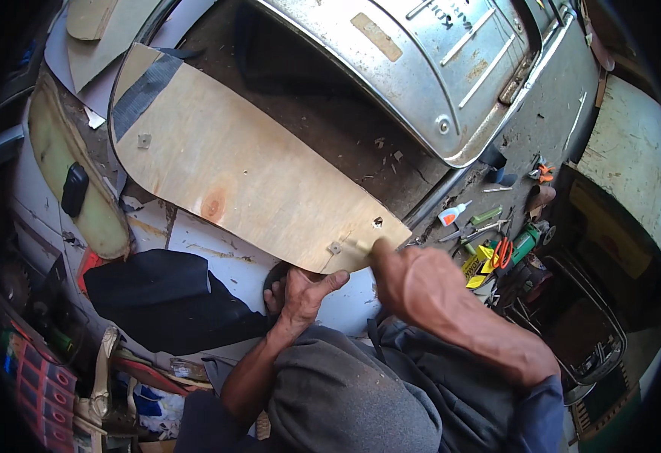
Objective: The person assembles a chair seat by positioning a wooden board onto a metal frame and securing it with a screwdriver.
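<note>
A long plywood board point(247, 170) with rounded corners lies slanted before me. Dark tape point(148, 90) wraps its far left end, and small square metal plates sit on its face, one of them point(335, 248) near the close end. My left hand point(302, 297) grips the near edge, thumb along the rim and fingers partly hidden below. Over the right end, my right hand point(413, 275) is closed beside a hole point(378, 223) in the wood. A thin, blurred shape shows by its fingers, too smeared to name.
A metal seat-like panel point(421, 68) stands behind the board. At right lie orange-handled scissors point(502, 253), a glue bottle point(453, 214), a green power tool point(527, 243) and a yellow box point(479, 260). Black sheet material point(164, 302) and a foam pad point(74, 166) lie left.
</note>
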Demonstrator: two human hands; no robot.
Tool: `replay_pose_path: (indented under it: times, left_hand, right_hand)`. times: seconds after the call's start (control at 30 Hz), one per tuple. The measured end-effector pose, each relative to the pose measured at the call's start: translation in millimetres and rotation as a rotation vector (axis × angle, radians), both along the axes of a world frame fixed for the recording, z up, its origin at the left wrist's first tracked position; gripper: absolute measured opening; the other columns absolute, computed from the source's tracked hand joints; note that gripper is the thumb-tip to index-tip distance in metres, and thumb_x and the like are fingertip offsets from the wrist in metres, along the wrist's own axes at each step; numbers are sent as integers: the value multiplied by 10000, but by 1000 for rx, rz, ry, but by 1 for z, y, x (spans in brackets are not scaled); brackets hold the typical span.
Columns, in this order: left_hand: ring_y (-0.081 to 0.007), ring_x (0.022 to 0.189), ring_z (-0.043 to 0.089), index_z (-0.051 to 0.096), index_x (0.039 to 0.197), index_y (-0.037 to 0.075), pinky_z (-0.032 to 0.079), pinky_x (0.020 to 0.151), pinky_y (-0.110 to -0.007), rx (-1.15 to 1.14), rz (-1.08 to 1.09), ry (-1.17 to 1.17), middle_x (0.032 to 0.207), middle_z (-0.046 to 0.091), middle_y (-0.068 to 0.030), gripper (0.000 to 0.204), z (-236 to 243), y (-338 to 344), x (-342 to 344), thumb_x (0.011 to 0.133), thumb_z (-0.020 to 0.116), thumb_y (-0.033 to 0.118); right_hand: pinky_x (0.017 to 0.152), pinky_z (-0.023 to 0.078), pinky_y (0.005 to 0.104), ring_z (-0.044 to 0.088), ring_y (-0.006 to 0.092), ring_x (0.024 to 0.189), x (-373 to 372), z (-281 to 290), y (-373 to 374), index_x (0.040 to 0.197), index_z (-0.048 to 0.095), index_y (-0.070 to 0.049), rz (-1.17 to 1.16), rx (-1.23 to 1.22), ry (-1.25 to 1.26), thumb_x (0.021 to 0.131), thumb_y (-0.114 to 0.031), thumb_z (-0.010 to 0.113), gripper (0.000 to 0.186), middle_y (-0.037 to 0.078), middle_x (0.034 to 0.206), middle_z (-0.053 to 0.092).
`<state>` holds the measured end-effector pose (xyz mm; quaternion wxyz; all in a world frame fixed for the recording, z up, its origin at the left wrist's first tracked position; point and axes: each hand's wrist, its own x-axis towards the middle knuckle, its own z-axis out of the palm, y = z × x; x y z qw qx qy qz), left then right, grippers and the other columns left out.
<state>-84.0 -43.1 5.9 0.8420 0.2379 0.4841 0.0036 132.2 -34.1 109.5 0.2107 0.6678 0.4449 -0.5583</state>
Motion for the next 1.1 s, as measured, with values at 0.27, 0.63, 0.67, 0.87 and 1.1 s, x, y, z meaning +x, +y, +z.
replay_pose_path:
  times: [0.27,0.63,0.67,0.87,1.1]
  left_hand:
    - [-200,1145,591,619,1312,-27,401,1048,-329,-54,-24,5,1242,679,-106,514,-4,1,0,880,761,215]
    - [-209,1162,589,610,1321,-25,390,1064,-340,-9,-26,-45,1259,670,-109,518,-7,-5,-3,885,754,217]
    - [-202,1132,601,634,1291,-21,409,1041,-335,-2,-3,-35,1225,686,-106,492,-6,-6,-3,881,765,216]
    - [-204,1169,587,608,1329,-20,394,1063,-343,-16,-43,-53,1256,673,-105,534,-6,-3,-5,887,769,233]
    - [-214,1208,581,598,1346,-15,392,1079,-343,-6,-57,-89,1305,654,-116,575,-10,-6,-11,899,784,294]
  right_hand:
    - [616,564,554,710,449,667,-10,8,-6,1046,511,-31,-131,-50,-10,994,-174,473,157,264,744,693]
    - [765,521,648,674,558,781,-34,-3,-32,1071,462,-6,-188,2,-47,979,-154,482,175,326,786,684]
    - [775,518,650,674,558,790,-35,-4,-33,1070,461,-7,-185,-3,-49,978,-153,484,174,326,791,684]
    - [764,520,652,672,555,769,-38,-4,-33,1061,459,-2,-177,-19,-69,972,-147,489,173,320,787,684]
    - [760,534,646,681,557,779,-45,-2,-25,1036,474,24,-208,-49,-86,973,-131,466,168,337,802,683]
